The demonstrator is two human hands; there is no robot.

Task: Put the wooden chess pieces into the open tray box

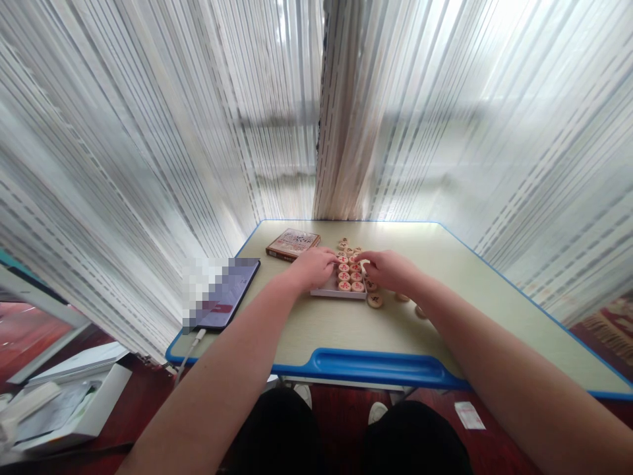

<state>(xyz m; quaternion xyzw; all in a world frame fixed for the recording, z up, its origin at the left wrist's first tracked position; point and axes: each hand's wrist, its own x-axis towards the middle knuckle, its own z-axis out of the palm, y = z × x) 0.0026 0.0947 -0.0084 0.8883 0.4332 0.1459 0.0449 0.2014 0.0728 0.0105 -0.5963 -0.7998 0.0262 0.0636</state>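
Round wooden Chinese chess pieces (345, 277) with red characters lie in two neat columns in a shallow white box tray (326, 291), at the middle of the table. My left hand (315, 265) reaches over the tray's left part, fingers curled, with its fingertips at the left edge of the upper pieces. From the other side my right hand (388, 267) bends its index finger and thumb onto the upper right pieces. The exact contact of the fingertips is small and partly hidden. Loose pieces with dark characters, such as a near one (374, 300), lie around the tray.
A printed flat box (293, 243) rests at the back left. At the left edge lies a tablet (230, 293) with a white charging cable (198, 338). The pale table (475, 290) has a blue rim and a blue front trough (376, 364). Curtains (287, 112) hang behind.
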